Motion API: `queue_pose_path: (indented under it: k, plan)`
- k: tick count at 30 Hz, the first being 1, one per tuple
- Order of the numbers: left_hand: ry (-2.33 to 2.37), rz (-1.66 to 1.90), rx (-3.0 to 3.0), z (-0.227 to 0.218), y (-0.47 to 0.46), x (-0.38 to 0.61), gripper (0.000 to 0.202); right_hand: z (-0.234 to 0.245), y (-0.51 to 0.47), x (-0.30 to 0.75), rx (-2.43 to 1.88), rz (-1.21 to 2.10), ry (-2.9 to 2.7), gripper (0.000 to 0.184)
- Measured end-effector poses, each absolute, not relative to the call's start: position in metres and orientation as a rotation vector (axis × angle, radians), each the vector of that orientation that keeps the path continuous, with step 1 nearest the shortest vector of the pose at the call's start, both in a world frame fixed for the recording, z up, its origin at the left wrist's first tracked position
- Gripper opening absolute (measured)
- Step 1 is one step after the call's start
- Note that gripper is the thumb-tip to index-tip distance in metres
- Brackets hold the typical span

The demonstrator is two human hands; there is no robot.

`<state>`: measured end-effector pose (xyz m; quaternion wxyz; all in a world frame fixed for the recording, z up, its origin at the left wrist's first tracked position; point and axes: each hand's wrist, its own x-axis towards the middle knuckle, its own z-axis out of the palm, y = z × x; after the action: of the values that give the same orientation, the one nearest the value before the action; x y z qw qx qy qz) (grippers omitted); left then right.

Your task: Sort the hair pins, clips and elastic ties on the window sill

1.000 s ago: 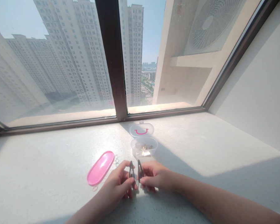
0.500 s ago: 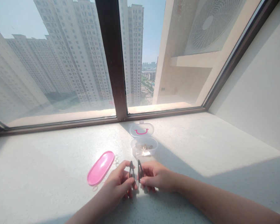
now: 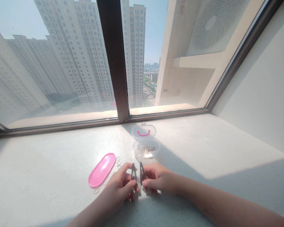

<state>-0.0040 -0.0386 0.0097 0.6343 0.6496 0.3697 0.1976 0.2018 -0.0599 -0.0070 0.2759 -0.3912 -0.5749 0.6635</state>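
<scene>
My left hand (image 3: pixel 119 186) pinches a dark snap hair clip (image 3: pixel 133 171) and holds it upright just above the pale stone windowsill (image 3: pixel 49 164). My right hand (image 3: pixel 156 178) pinches a second dark hair clip (image 3: pixel 142 172) beside it, the two clips nearly parallel and a little apart. Just beyond the clips stands a small clear plastic box (image 3: pixel 146 149) with its lid open; the lid bears a pink curved mark. Several small clips lie inside the box.
A pink oval lid or case (image 3: pixel 102 170) lies flat to the left of my hands, with small clear elastic rings (image 3: pixel 118 162) beside it. The window frame (image 3: pixel 113 60) and glass run along the back. A white wall (image 3: pixel 262 91) closes the right side.
</scene>
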Motion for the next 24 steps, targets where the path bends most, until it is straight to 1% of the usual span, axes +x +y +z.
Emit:
queue_pose_path:
  k: [24]
  plan:
    - [0.825,0.443,1.504,0.0041,-0.0367,-0.0055,0.022,-0.006,-0.0598,0.2018,-1.055,1.779,-1.549,0.016]
